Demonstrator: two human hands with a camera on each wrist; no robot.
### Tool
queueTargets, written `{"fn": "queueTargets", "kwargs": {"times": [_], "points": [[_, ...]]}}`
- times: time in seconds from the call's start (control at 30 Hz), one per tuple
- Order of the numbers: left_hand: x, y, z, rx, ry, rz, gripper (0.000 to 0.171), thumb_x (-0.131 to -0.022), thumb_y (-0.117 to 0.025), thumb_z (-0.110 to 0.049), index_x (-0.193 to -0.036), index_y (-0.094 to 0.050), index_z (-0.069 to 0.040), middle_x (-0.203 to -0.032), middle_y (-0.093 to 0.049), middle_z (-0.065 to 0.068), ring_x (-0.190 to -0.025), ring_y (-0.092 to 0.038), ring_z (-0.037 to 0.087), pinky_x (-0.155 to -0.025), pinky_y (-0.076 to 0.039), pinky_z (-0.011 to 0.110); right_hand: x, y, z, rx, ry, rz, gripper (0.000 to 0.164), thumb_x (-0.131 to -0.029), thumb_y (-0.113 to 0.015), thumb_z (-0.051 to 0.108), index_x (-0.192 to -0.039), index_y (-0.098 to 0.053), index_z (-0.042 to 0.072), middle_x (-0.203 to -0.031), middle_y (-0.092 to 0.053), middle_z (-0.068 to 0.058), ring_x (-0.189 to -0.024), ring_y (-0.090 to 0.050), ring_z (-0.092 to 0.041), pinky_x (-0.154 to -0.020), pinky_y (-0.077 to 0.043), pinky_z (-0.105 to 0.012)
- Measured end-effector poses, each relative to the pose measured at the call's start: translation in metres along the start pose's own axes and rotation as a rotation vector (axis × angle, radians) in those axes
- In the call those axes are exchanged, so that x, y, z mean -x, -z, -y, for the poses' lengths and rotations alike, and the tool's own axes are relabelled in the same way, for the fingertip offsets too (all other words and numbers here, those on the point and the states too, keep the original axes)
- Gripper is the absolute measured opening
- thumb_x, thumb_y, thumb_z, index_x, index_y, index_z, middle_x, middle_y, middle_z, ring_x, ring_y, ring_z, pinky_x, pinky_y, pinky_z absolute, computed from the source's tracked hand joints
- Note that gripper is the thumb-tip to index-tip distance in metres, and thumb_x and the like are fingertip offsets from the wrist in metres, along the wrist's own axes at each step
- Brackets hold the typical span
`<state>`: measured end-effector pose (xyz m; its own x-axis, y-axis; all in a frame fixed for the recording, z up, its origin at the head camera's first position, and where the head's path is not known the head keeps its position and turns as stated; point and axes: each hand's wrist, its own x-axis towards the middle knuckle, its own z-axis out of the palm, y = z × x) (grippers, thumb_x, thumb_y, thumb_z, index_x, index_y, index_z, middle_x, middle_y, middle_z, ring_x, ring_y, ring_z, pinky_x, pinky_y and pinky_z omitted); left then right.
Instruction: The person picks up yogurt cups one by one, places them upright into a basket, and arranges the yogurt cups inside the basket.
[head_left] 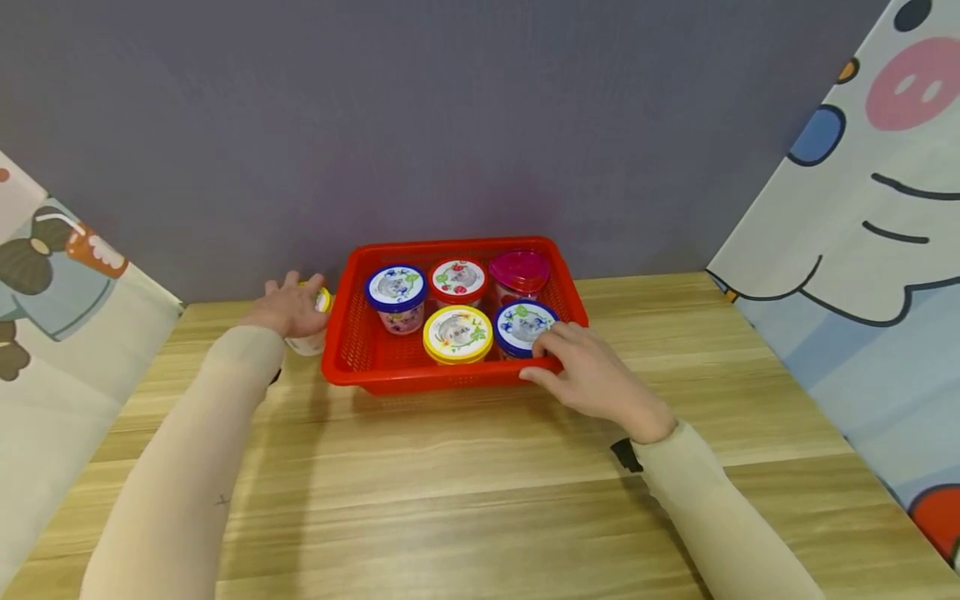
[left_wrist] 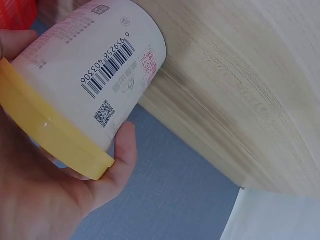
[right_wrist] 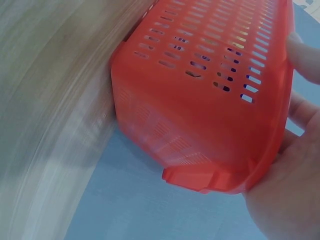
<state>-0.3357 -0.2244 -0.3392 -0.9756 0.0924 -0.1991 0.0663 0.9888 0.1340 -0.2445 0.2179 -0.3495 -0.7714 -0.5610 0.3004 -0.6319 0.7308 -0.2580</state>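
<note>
On the left, my left hand (head_left: 288,308) holds a white tub with a yellow lid (left_wrist: 100,70) that stands on the table beside the red basket. Its barcode faces the left wrist camera, and in that view fingers wrap the lid from both sides. My right hand (head_left: 581,367) grips the front right rim of the red plastic basket (head_left: 397,383), thumb outside and fingers over the edge. Inside are a blue-lidded tub (head_left: 397,287) at back left, a red-lidded tub (head_left: 458,279), a pink-lidded container (head_left: 520,271), a yellow-lidded tub (head_left: 457,333) and another blue-lidded tub (head_left: 517,325).
The wooden table (head_left: 420,492) meets a grey panel (head_left: 450,125) right behind the basket. Cartoon-printed sheets stand along the left side (head_left: 67,283) and the right side (head_left: 862,208).
</note>
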Motion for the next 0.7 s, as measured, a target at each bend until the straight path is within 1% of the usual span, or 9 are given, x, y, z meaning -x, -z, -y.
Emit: {"fn": "queueTargets", "kwargs": {"times": [0.07, 0.17, 0.33, 0.57, 0.7], "points": [[0.0, 0.0, 0.002, -0.006, -0.006, -0.006, 0.071, -0.095, -0.046, -0.043, -0.153, -0.026, -0.007, -0.149, -0.02, 0.038, -0.121, -0.029, 0.063, -0.084, -0.043, 0.075, -0.001, 0.0, 0.0, 0.001, -0.001, 0.002, 0.029, -0.093, -0.073, 0.039, -0.097, -0.062, 0.013, -0.091, -0.056, 0.0, -0.085, -0.052, -0.02, -0.081, -0.046, -0.039], [0.001, -0.001, 0.004, -0.008, -0.006, -0.02, 0.074, -0.094, -0.048, -0.045, -0.154, -0.026, -0.007, -0.148, -0.021, 0.038, -0.12, -0.031, 0.063, -0.084, -0.044, 0.074, -0.001, -0.001, 0.001, 0.005, -0.003, 0.005, 0.029, -0.093, -0.073, 0.04, -0.097, -0.062, 0.013, -0.091, -0.057, 0.0, -0.085, -0.052, -0.02, -0.081, -0.046, -0.04], [0.006, -0.001, 0.007, 0.001, 0.0, -0.034, 0.079, -0.093, -0.052, -0.048, -0.156, -0.026, -0.008, -0.151, -0.02, 0.038, -0.124, -0.03, 0.065, -0.087, -0.042, 0.076, -0.001, -0.001, 0.001, 0.0, 0.003, 0.005, 0.029, -0.094, -0.072, 0.04, -0.098, -0.062, 0.013, -0.092, -0.057, 0.0, -0.085, -0.052, -0.02, -0.081, -0.046, -0.04], [0.014, 0.003, 0.006, 0.003, -0.02, -0.056, 0.083, -0.093, -0.052, -0.06, -0.154, -0.031, -0.007, -0.151, -0.022, 0.038, -0.125, -0.03, 0.066, -0.09, -0.039, 0.078, -0.001, -0.002, 0.0, 0.0, 0.008, -0.002, 0.029, -0.094, -0.073, 0.039, -0.098, -0.062, 0.013, -0.092, -0.057, 0.0, -0.086, -0.053, -0.02, -0.081, -0.046, -0.042], [0.019, 0.007, 0.003, -0.021, -0.04, -0.082, 0.079, -0.093, -0.054, -0.058, -0.151, -0.034, -0.008, -0.148, -0.027, 0.038, -0.121, -0.035, 0.066, -0.089, -0.04, 0.078, 0.0, -0.002, -0.001, 0.0, 0.017, -0.015, 0.028, -0.093, -0.073, 0.039, -0.097, -0.062, 0.013, -0.091, -0.057, -0.001, -0.085, -0.053, -0.021, -0.08, -0.046, -0.042]]}}
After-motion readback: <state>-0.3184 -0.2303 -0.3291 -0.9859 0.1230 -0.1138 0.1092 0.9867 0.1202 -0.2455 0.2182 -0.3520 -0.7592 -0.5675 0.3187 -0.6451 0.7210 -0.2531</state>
